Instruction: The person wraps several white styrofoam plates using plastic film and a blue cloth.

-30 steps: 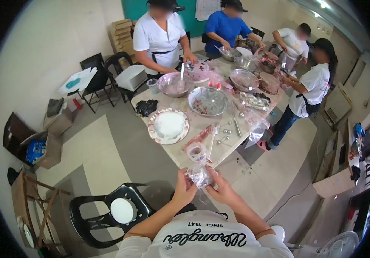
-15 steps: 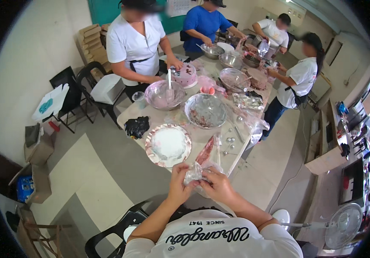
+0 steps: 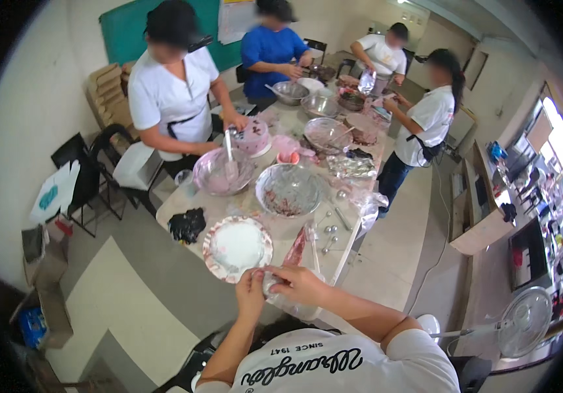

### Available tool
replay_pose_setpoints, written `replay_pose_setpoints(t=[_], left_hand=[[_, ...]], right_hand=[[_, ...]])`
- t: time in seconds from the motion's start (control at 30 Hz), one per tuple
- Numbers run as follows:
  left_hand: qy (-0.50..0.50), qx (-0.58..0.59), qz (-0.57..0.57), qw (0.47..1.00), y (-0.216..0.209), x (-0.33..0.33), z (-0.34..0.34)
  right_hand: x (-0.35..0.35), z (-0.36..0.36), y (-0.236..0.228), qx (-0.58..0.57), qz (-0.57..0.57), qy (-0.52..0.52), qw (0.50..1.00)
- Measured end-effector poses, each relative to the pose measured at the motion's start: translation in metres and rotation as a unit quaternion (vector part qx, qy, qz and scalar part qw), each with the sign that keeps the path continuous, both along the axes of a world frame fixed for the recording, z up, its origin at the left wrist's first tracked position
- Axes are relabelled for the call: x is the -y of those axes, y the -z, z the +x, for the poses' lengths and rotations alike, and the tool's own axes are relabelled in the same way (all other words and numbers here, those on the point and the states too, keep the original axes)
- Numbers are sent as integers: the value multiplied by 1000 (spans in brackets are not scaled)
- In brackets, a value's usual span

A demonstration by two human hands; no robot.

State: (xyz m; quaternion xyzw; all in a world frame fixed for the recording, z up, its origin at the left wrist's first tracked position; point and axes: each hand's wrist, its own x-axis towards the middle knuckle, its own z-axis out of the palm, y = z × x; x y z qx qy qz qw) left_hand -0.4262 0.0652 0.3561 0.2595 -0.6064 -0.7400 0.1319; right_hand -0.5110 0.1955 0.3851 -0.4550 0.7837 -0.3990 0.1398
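Both of my hands are at the near end of the table, close together over crumpled clear plastic. My left hand (image 3: pixel 251 292) is closed, its fingers pinching one side of the clear plastic bag (image 3: pixel 293 307). From the right, my right hand (image 3: pixel 299 284) bends over the same plastic, fingers closed on it and partly covering it. Just beyond them lies a piping bag (image 3: pixel 296 251) smeared with reddish-brown cream, its point facing away. Whether it joins the plastic in my hands, I cannot tell. A paper-rimmed cake board (image 3: pixel 238 249) with a white centre sits beside my left hand.
A smeared metal bowl (image 3: pixel 288 190), a bowl of pink cream (image 3: pixel 223 171) and black crumpled plastic (image 3: pixel 187 226) stand farther along. Silver balls (image 3: pixel 330 240) lie at right. A person at left works on a pink cake (image 3: pixel 252 137); several others work beyond. A fan (image 3: pixel 525 314) stands at right.
The view has shifted, so the table sits farther left and lower. My right hand has turned over the plastic, covering more of it. The person in blue has drawn their hands together.
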Motion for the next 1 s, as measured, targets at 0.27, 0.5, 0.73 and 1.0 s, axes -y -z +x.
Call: replay_pose_setpoints(t=[0.27, 0.5, 0.73, 1.0], left_hand=[[-138, -125, 161, 969, 35, 4, -26], [-65, -183, -160, 968, 29, -20, -43], [32, -142, -132, 981, 18, -20, -59], [199, 68, -25, 977, 15, -20, -77]], right_hand=[[13, -13, 3, 190, -92, -9, 977], [-4, -18, 1, 120, -79, 128, 981], [-24, -25, -16, 135, -56, 115, 983], [-54, -43, 14, 254, -57, 130, 957]])
